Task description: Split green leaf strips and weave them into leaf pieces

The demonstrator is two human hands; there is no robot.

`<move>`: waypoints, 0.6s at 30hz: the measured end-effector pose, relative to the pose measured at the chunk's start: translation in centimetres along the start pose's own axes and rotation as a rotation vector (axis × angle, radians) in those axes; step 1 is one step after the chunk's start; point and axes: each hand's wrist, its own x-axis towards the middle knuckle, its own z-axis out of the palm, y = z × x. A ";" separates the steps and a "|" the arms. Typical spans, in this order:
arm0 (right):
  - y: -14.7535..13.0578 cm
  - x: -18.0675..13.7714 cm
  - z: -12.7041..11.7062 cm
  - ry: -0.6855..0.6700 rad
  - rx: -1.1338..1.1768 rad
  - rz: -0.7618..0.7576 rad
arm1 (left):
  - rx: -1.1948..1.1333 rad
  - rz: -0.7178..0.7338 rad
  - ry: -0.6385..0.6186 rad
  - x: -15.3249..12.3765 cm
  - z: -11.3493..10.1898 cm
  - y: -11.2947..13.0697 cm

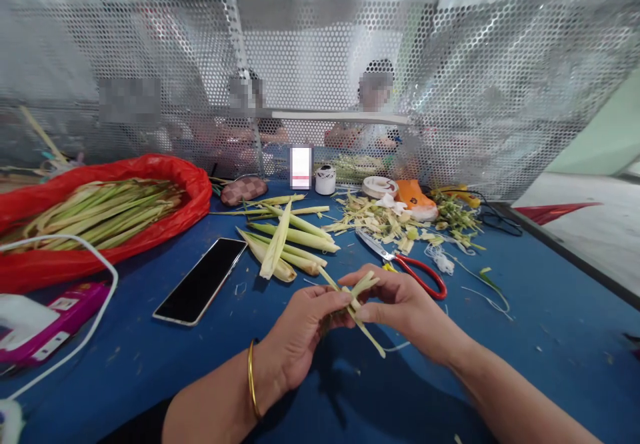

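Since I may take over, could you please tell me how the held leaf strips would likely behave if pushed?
The leaf strips look thin, so probably light. Their ends jut past the fingers nearly straight, suggesting some stiffness.

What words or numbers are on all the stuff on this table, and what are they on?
None that I can read.
Power strip: print too small.
Tape roll: marks too blurred.
White tub: dark marks, unreadable.
Orange packet: dark mark, unclear.
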 end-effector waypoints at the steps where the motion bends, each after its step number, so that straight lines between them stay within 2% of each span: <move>1: 0.0 0.0 0.0 -0.005 0.000 -0.009 | 0.010 0.009 -0.001 0.0 -0.1 0.0; 12: 0.6 0.1 0.1 0.068 -0.110 -0.156 | -0.016 -0.005 -0.053 0.1 -0.3 0.1; 18: 0.7 0.2 0.2 0.062 -0.141 -0.167 | -0.026 -0.023 -0.014 0.1 -0.2 0.1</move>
